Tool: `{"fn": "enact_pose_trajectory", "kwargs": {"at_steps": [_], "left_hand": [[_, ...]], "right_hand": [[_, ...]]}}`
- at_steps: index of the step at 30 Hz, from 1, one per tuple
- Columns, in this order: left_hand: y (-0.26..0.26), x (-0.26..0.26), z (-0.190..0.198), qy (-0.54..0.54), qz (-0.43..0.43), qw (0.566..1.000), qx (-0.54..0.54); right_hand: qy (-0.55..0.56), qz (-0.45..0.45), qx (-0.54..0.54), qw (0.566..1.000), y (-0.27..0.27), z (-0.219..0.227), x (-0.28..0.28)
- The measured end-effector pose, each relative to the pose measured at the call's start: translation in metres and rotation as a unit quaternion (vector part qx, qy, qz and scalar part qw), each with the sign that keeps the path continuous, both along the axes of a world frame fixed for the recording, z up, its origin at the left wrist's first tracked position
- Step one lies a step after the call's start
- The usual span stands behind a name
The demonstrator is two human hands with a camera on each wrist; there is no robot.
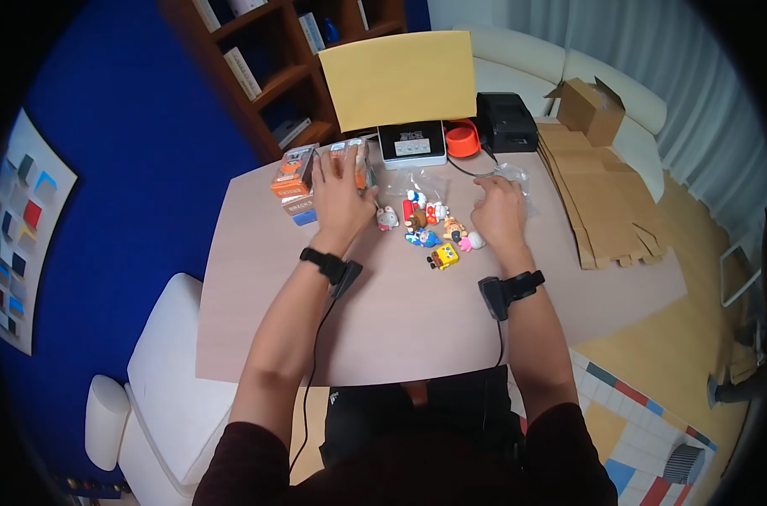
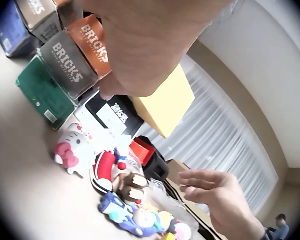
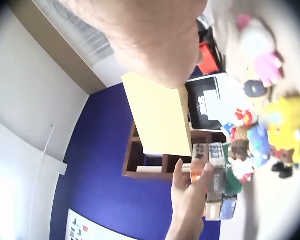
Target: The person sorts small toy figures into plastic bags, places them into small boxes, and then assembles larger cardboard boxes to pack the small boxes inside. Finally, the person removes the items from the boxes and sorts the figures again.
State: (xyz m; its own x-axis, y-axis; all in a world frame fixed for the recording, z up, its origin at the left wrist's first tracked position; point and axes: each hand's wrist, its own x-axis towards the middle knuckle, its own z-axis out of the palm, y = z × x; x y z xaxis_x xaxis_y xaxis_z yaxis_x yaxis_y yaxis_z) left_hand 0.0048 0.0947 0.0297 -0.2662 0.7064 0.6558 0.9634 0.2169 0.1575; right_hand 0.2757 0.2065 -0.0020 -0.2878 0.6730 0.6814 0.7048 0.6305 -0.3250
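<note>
My left hand [image 1: 341, 202] reaches over the stacked brick-toy boxes, its thumb and fingers on either side of an orange box [image 2: 90, 40] at the top. Beneath that box are a grey one [image 2: 65, 65] and a green one [image 2: 45, 92]. My right hand [image 1: 500, 212] hovers loosely bent beside a crumpled clear plastic bag [image 1: 518, 179], holding nothing. Between the hands lie several small toy figures, among them a white kitten figure [image 1: 387, 218], a blue one [image 1: 422, 238] and a yellow square one [image 1: 443, 256].
Behind the figures stands a black-and-white box [image 1: 412, 145] below a large yellow sheet [image 1: 400, 80]. A red round object [image 1: 462, 139] and a black device [image 1: 506, 122] sit back right. Flattened cardboard [image 1: 598, 202] covers the right side; another stack of boxes [image 1: 295, 173] stands left.
</note>
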Motion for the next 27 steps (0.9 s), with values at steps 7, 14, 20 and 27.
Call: {"fn": "enact_pose_trajectory", "kwargs": {"at_steps": [7, 14, 20, 27], "left_hand": [[-0.059, 0.029, -0.001, -0.375, -0.171, 0.911, 0.027], [-0.087, 0.020, -0.015, -0.740, -0.271, 0.615, 0.039], [-0.092, 0.010, -0.029, -0.767, -0.271, 0.581, 0.043], [-0.092, 0.019, -0.031, -0.767, -0.275, 0.579, 0.017]], "right_hand": [[-0.202, 0.018, -0.191, 0.960, 0.002, 0.002, 0.012], [-0.068, -0.051, -0.166, 0.982, 0.002, 0.013, 0.009], [-0.136, -0.191, -0.096, 0.967, 0.011, -0.010, 0.009], [-0.156, -0.206, -0.180, 0.949, 0.025, -0.014, 0.014]]}}
